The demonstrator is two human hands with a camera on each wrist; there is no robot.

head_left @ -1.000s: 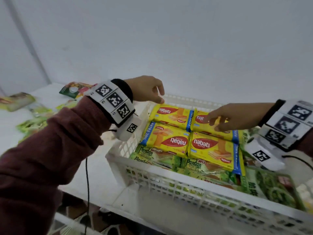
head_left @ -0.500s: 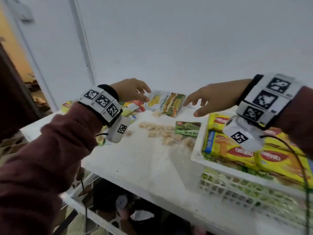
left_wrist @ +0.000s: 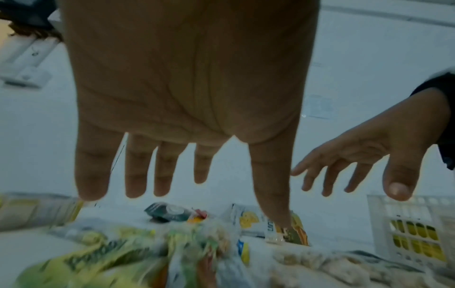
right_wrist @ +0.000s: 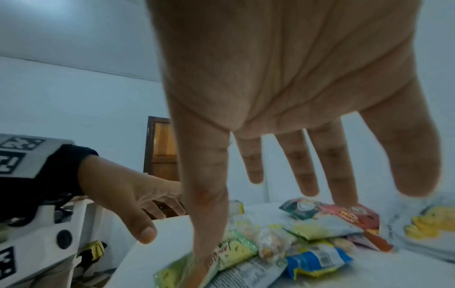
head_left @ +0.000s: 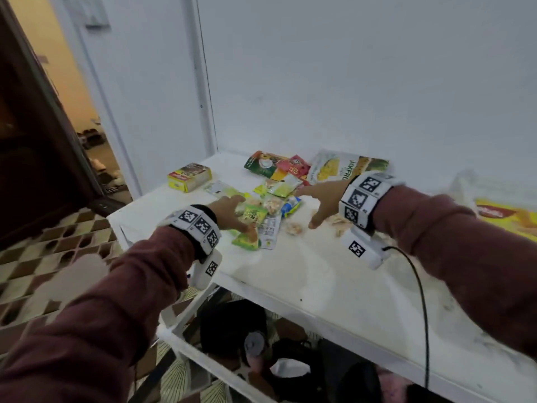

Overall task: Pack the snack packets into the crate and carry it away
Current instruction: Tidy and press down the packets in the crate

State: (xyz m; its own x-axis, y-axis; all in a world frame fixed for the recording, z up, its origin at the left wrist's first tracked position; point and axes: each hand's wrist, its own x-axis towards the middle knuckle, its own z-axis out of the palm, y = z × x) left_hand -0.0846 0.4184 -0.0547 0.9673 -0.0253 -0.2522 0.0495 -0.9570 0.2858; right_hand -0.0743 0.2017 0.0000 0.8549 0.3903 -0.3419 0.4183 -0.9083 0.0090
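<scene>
A heap of small snack packets (head_left: 270, 205) lies on the white table (head_left: 305, 274), with a green packet (head_left: 252, 219) at its near side. My left hand (head_left: 241, 216) hovers over the heap's left side, fingers spread, thumb low over the green packet. My right hand (head_left: 311, 207) is spread over the heap's right side and holds nothing. In the left wrist view the left hand (left_wrist: 182, 165) shows an empty palm above blurred packets (left_wrist: 123, 253). The right hand (right_wrist: 295, 155) is likewise empty above packets (right_wrist: 307, 243). The white crate (left_wrist: 406, 224), holding yellow packets, stands at the right.
A big jackfruit bag (head_left: 340, 170) and a yellow box (head_left: 190, 177) lie at the table's back. Loose crisps (head_left: 293, 228) are scattered near my right hand. Dark bags (head_left: 232, 324) sit under the table. A doorway and tiled floor (head_left: 58, 242) are at the left.
My view swung left from the crate to the packet heap. Both hands moved from over the crate to above the heap and spread their fingers.
</scene>
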